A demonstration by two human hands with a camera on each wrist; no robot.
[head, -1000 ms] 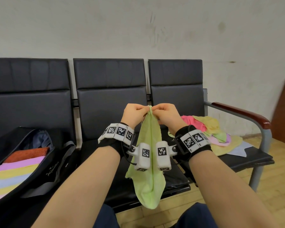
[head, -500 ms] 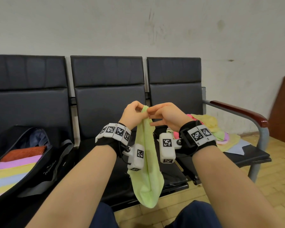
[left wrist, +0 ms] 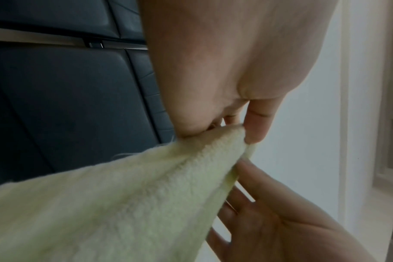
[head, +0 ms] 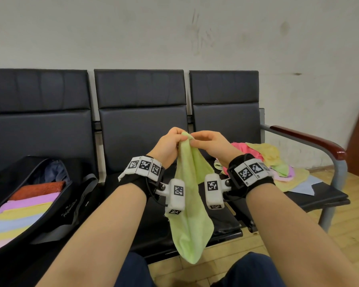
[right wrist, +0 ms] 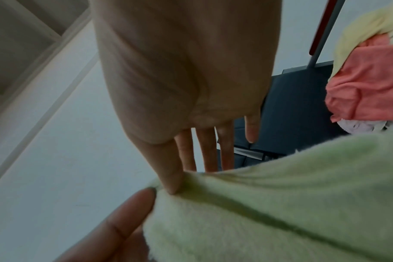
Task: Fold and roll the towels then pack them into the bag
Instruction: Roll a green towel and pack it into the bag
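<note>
You are holding the light green towel point(head: 190, 204) up in the air in front of the middle seat point(head: 141, 129) of the black bench, both hands meeting at its top corner. Your left hand point(head: 168, 145) is pinching that corner between thumb and curled fingers; in the left wrist view the cloth is gathering to a point under the thumb. Your right hand point(head: 211, 145) is grasping the same top edge just beside the left, thumb pressing the cloth against the forefinger while the other fingers point(right wrist: 208, 150) are lying straight. The towel is hanging limp and lengthwise-doubled, a soft crease running down its middle, its rounded lower end dangling below the seat's front edge above your knees. The pile is fuzzy and the upper edge is fraying slightly.

The black bag point(head: 50, 204) is sitting open on the left seat, with rolled towels point(head: 23, 214) in rust, pink, yellow and pale blue lying side by side inside. A loose heap of towels point(head: 263, 156), pink, yellow and green, is lying on the right seat.
</note>
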